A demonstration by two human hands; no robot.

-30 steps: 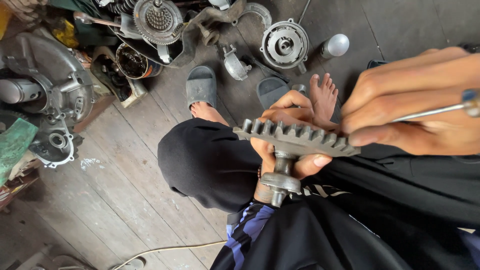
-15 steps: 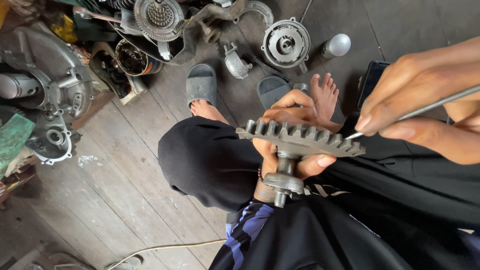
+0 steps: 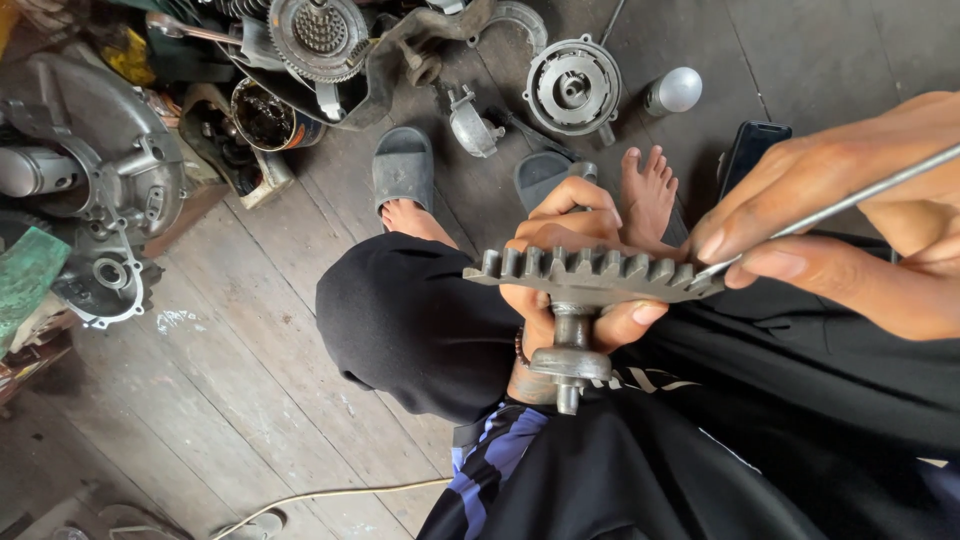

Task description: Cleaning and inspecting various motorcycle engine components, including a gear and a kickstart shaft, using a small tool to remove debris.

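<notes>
My left hand point(image 3: 565, 265) grips a grey metal gear point(image 3: 595, 278) with a short shaft, held above my knees with the teeth pointing up. My right hand point(image 3: 850, 230) pinches a thin metal rod point(image 3: 830, 208), and the rod's tip rests against the gear's right end. Both hands are over my lap, which is covered by dark trousers point(image 3: 420, 320).
On the wooden floor point(image 3: 220, 400) lie a large engine casing point(image 3: 90, 190) at the left, a round clutch part point(image 3: 320, 35), a round metal housing point(image 3: 573, 88), a tin point(image 3: 262, 115), grey slippers point(image 3: 403, 165), a dark phone point(image 3: 752, 150) and a white cable point(image 3: 340, 495).
My right hand has slid along the rod and brought its tip down to the gear's right end. The gear has stayed in my left hand.
</notes>
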